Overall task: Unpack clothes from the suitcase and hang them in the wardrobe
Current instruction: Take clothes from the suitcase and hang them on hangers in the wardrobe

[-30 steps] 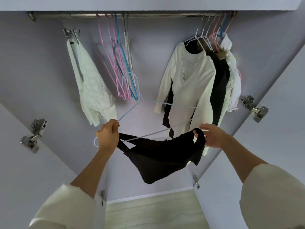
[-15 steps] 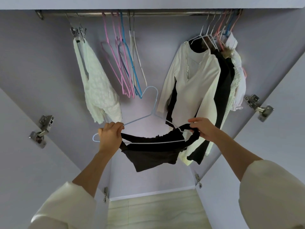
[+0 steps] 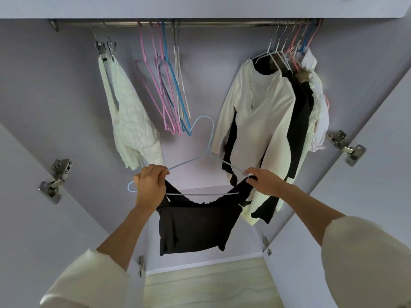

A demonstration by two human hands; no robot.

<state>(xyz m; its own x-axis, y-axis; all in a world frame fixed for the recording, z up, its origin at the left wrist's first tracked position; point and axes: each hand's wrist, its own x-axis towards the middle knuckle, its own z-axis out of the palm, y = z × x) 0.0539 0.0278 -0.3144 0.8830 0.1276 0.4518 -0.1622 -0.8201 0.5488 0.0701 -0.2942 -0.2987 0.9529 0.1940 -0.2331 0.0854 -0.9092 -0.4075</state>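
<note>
A small black strappy top [image 3: 193, 225] hangs from a light blue wire hanger [image 3: 206, 152] held in front of the open wardrobe. My left hand [image 3: 150, 185] grips the hanger's left arm together with the top's left strap. My right hand [image 3: 263, 181] pinches the top's right strap at the hanger's right end. The hanger's hook points up, well below the metal rail [image 3: 200, 23]. The suitcase is out of view.
On the rail hang a white textured garment [image 3: 131, 121] on clips at the left, several bare pink and blue hangers [image 3: 166, 92] in the middle, and a white long-sleeved top [image 3: 262, 121] with dark and pale clothes at the right. Open wardrobe doors with hinges [image 3: 347, 147] flank both sides.
The hanger has turned upright and now faces me. The black top has been spread along it and hangs down flat, with my right hand moved up to the hanger's right end.
</note>
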